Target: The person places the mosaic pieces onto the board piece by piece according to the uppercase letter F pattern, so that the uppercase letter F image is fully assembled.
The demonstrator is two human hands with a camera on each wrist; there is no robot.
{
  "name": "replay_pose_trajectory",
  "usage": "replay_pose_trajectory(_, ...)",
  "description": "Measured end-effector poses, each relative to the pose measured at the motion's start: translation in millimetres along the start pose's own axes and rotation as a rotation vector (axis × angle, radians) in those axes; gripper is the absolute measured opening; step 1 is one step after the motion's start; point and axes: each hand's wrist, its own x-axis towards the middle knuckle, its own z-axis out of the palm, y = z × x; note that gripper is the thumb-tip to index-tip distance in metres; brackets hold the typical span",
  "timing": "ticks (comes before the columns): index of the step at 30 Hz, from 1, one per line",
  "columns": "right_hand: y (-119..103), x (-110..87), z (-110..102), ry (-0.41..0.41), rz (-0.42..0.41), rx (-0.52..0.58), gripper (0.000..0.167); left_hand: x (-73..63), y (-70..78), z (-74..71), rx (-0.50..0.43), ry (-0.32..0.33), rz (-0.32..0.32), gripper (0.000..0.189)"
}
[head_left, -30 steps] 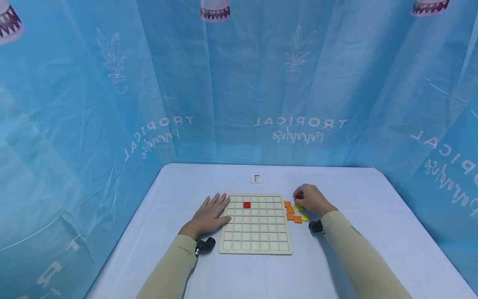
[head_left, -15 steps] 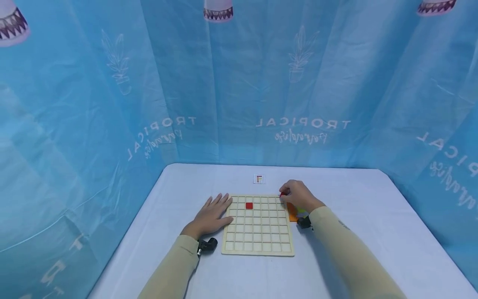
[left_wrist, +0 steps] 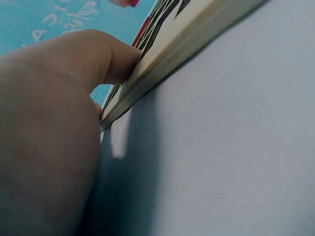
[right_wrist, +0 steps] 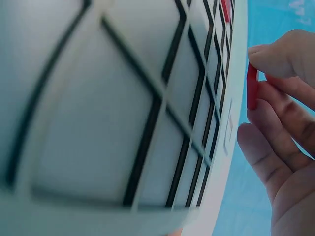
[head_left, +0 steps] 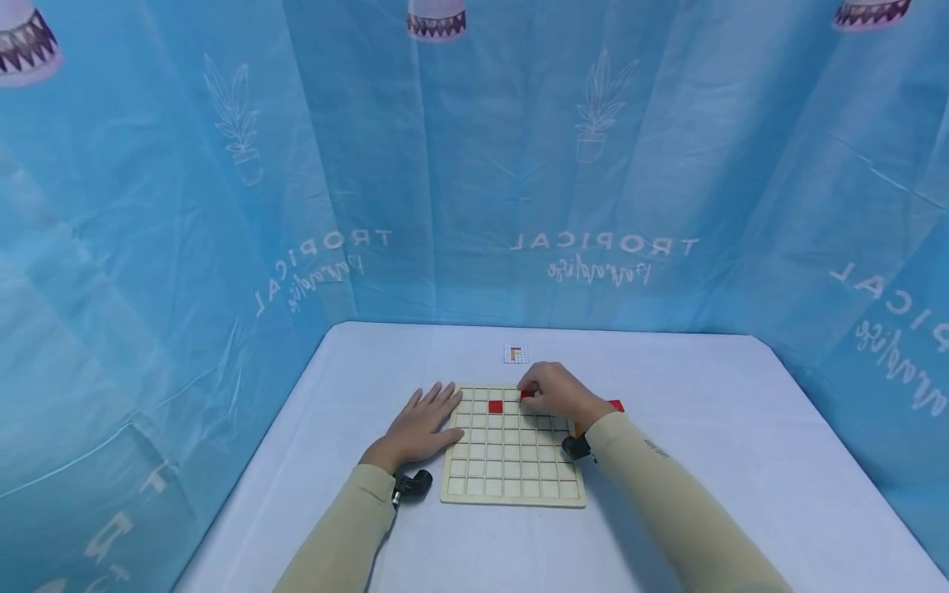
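A pale wooden grid board (head_left: 511,473) lies flat on the white table, with one red square tile (head_left: 495,407) in a cell of its second row. Straight-fingered, my left hand (head_left: 415,428) rests at the board's left edge; in the left wrist view its thumb (left_wrist: 118,61) touches the rim. Over the upper part of the board, my right hand (head_left: 559,391) pinches another red tile (right_wrist: 252,88) between thumb and fingers. The right wrist view shows that tile edge-on, held above the surface.
Behind the board lies a small printed card (head_left: 516,354) with a coloured pattern on a grid. Right of the board, a red tile (head_left: 616,405) shows past my wrist, and my arm covers most of the loose tiles there. Blue curtain (head_left: 474,247) hangs behind the table.
My right hand has carried a red tile leftward from the loose tiles to above the board. My left hand has stayed at the left edge.
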Motion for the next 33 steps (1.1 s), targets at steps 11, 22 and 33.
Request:
replay_pose_trajectory(11, -11, 7.4, 18, -0.053, -0.05, -0.038, 0.015, 1.2, 0.5, 0.1, 0.017, -0.013, -0.013, 0.08)
replay_pose_trajectory(22, -15, 8.3, 25, -0.045, -0.048, -0.035, 0.018, 0.1, 1.3, -0.1, -0.003, -0.013, -0.01, 0.079)
replay_pose_trajectory(33, -18, 5.0, 24, -0.021, -0.025, -0.033, 0.017, 1.2, 0.1, 1.7, 0.003, 0.002, -0.017, 0.078)
